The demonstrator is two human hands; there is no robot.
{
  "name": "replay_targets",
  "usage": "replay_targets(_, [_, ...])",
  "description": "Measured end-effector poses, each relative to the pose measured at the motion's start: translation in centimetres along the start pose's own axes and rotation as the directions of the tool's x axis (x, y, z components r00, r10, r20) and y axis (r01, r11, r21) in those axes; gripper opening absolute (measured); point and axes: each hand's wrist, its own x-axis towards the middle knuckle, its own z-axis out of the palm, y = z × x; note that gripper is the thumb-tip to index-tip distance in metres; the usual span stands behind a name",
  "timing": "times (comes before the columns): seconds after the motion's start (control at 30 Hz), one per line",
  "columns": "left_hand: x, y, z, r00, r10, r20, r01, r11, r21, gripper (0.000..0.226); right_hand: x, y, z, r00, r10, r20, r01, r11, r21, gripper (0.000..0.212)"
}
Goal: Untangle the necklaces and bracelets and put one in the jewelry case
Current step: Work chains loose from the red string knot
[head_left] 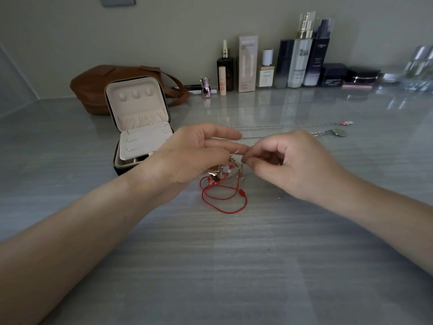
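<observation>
Pinching left hand [194,153]: fingers clamped on the tangle [222,172] of gold chain and red cord.
Right hand [288,165]: fingers curled together, nipping a strand (too fine to name).
Tangle: between both hands, red loops trailing on the bench [210,254].
Jewelry case [140,127]: open, left of the hands.
Silver necklaces [293,125]: straight, behind the hands.

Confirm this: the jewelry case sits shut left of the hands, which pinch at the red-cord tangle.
Wrong on one point: the head view shows the jewelry case open, lid upright. It does sit left of the left hand and right hand, which pinch at the red-cord tangle.
</observation>
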Motion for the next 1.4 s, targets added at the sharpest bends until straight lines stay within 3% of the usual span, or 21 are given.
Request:
replay_targets(0.1, [0.0,0.0,-0.3,1.000,0.002,0.015,-0.001,0.999,-0.039,0.042,0.1,-0.1,0.1,0.999,0.020,0.042,-0.021,1.000,0.021,0.011])
replay_targets(0.23, [0.1,-0.2,-0.2,0.999,0.007,0.038,-0.005,0.998,-0.062,0.045,0.1,-0.5,0.4,0.990,0.109,0.087,-0.126,0.969,0.214,0.033])
replay_targets(0.4, [0.2,-0.4,-0.2,0.998,0.028,0.059,-0.022,0.994,-0.102,0.046,0.1,-0.8,0.4,0.971,0.202,0.126,-0.237,0.884,0.402,0.011])
replay_targets(0.93, [0.1,-0.7,-0.4,0.993,0.082,0.085,-0.088,0.994,0.069,0.064,0.2,-1.1,-0.8,0.973,0.122,0.195,-0.162,0.965,0.205,0.008])
replay_targets(1.13, [-0.1,-0.6,-0.5,0.975,0.115,0.190,-0.117,0.993,-0.005,0.067,0.6,-0.2,-0.6,0.963,0.246,0.110,-0.269,0.900,0.342,0.008])
replay_targets(1.3, [-0.2,-0.5,-0.5,0.965,0.114,0.237,-0.112,0.993,-0.023,0.067,0.6,-0.2,-0.6,0.940,0.245,0.239,-0.340,0.752,0.564,0.021])
replay_targets(1.4, [-0.3,-0.2,-0.3,0.973,0.110,0.202,-0.095,0.992,-0.083,0.057,0.6,-0.2,-0.7,0.934,0.264,0.242,-0.356,0.745,0.563,0.025])
